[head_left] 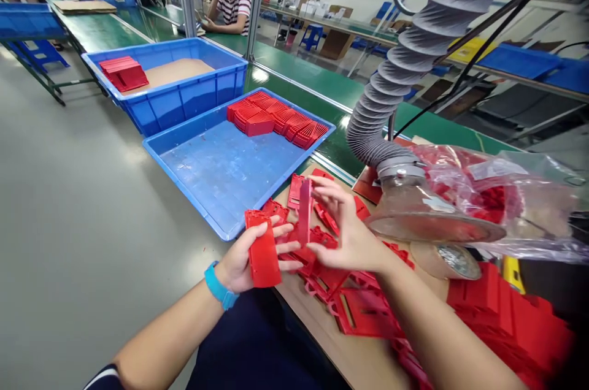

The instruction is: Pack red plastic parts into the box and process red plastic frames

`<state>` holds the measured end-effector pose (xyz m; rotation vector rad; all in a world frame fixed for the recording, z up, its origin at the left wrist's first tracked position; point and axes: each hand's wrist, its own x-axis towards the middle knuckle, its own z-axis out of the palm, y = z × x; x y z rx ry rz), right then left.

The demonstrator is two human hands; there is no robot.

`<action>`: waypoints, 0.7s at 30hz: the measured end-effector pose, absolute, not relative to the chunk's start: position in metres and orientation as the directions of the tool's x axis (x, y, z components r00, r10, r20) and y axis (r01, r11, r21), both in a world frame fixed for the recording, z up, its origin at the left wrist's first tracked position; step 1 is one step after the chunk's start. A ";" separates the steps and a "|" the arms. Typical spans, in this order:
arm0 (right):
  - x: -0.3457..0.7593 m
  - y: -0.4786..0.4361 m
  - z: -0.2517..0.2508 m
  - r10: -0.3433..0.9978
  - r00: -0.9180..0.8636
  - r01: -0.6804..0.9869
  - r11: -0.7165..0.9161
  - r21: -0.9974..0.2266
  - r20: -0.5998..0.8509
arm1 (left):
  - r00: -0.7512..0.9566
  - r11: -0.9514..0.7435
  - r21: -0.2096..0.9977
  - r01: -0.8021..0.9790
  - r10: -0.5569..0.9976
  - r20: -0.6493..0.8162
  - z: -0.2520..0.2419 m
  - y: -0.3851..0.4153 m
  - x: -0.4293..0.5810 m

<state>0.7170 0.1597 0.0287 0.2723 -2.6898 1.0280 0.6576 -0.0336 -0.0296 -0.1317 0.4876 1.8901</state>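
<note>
Right at the bottom of my view, two bare forearms reach out over a dark navy lap (257,341). The left hand (246,258), with a turquoise silicone wristband (219,286) on its wrist, is closed around a flat rectangular red plastic part (263,252), fingers wrapped across its face. The right hand (345,224) is gripping too: its fingers (322,189) pinch a narrow red plastic strip (304,212) standing upright between the two hands. Under them, I've got a loose heap of red plastic frames (363,310) on a tan cardboard sheet (331,353). Just to the right, a grey ribbed extraction hose (391,102) ends in a flared metal hood (414,218), beside a clear plastic bag of red parts (488,194). Over on the left, a shallow blue plastic tray (221,175) has tightly packed red parts (276,120) at its far end. Beyond that sits a deeper blue plastic crate (184,105) with a red stack (123,74) on a tan liner (177,71). Farther along the green bench (313,86), a co-worker in a striped shirt (234,7) sits with one hand raised to the head.
</note>
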 end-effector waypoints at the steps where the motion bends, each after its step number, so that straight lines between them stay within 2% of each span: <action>1: 0.722 0.153 0.036 -0.119 -0.952 -0.272 0.758 -0.592 0.284 | -0.333 -0.262 0.252 -0.931 0.894 -0.300 -0.031 -0.031 0.659; 3: 0.730 0.140 0.047 -0.182 -0.951 -0.291 0.799 -0.527 0.249 | -0.289 -0.214 0.269 -0.939 0.915 -0.280 -0.033 -0.025 0.663; 6: 0.739 0.123 0.053 -0.263 -0.949 -0.315 0.819 -0.480 0.174 | -0.324 -0.227 0.334 -0.915 0.906 -0.273 -0.036 -0.020 0.672; 8: 0.742 0.114 0.049 -0.312 -0.944 -0.323 0.809 -0.491 0.108 | -0.337 -0.247 0.339 -0.908 0.910 -0.241 -0.038 -0.018 0.677; 11: 0.735 0.117 0.045 -0.331 -0.944 -0.275 0.782 -0.559 0.001 | -0.276 -0.217 0.280 -0.935 0.941 -0.196 -0.044 -0.018 0.680; 13: 0.716 0.137 0.046 -0.207 -0.973 -0.122 0.842 -0.525 -0.106 | -0.221 -0.169 0.229 -0.959 0.950 -0.220 -0.046 -0.018 0.680; 14: 0.703 0.152 0.047 -0.088 -0.983 -0.006 0.892 -0.451 -0.162 | -0.205 -0.154 0.210 -0.965 0.948 -0.245 -0.046 -0.018 0.680; 16: 0.671 0.186 0.045 0.272 -0.917 0.326 0.932 -0.158 -0.291 | -0.203 -0.149 0.193 -0.970 0.932 -0.300 -0.045 -0.018 0.679; 17: 0.655 0.203 0.042 0.361 -0.872 0.409 0.908 -0.089 -0.329 | -0.217 -0.161 0.194 -0.968 0.922 -0.321 -0.043 -0.019 0.680; 19: 0.629 0.231 0.030 0.451 -0.795 0.500 0.866 -0.017 -0.406 | -0.243 -0.183 0.199 -0.963 0.908 -0.341 -0.040 -0.020 0.679; 21: 0.616 0.249 0.015 0.462 -0.746 0.529 0.849 -0.006 -0.479 | -0.257 -0.193 0.204 -0.960 0.897 -0.360 -0.037 -0.023 0.678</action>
